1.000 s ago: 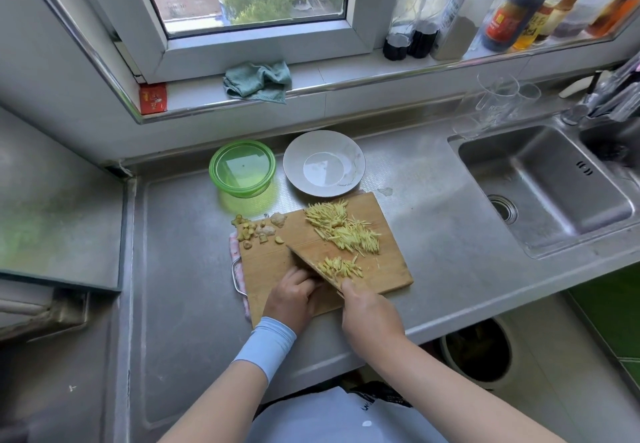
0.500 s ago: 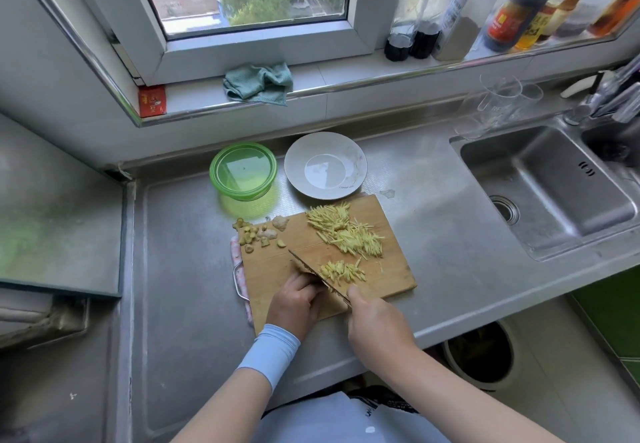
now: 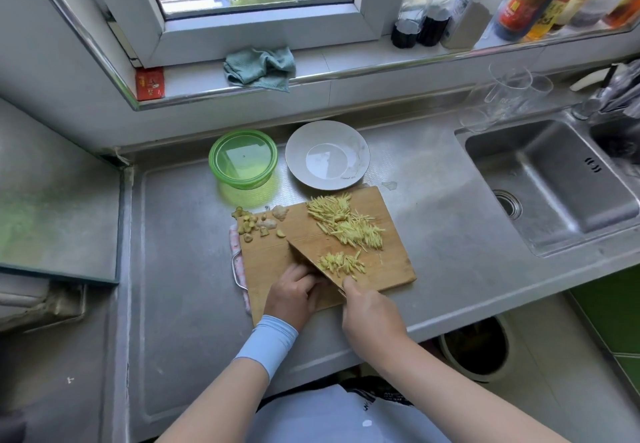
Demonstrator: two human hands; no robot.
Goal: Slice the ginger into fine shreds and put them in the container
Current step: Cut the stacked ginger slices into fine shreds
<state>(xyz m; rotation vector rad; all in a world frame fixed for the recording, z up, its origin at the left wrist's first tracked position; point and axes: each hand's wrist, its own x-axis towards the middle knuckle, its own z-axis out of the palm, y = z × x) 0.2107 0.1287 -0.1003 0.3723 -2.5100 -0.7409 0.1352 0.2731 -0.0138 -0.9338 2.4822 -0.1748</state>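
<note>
The right hand (image 3: pixel 372 318) has its fingers wrapped round the handle of the steel kitchen knife (image 3: pixel 306 259). The blade's long axis runs from near right to far left, with the tip at the far end. The left hand (image 3: pixel 294 295) has its fingers curled, knuckles against the blade's left face; what they cover is hidden. Fine yellow ginger shreds (image 3: pixel 341 264) lie just right of the blade on the rectangular wooden cutting board (image 3: pixel 391 269), with a larger pile farther back. The round green plastic container (image 3: pixel 242 158) stands beyond the board's far left corner on the steel counter (image 3: pixel 450 235), which extends right to the sink (image 3: pixel 554 183).

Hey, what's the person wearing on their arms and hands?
A pale blue fabric band wraps the left wrist, just behind the left hand. The right hand and its forearm have no glove or sleeve. No ring or watch shows.
</note>
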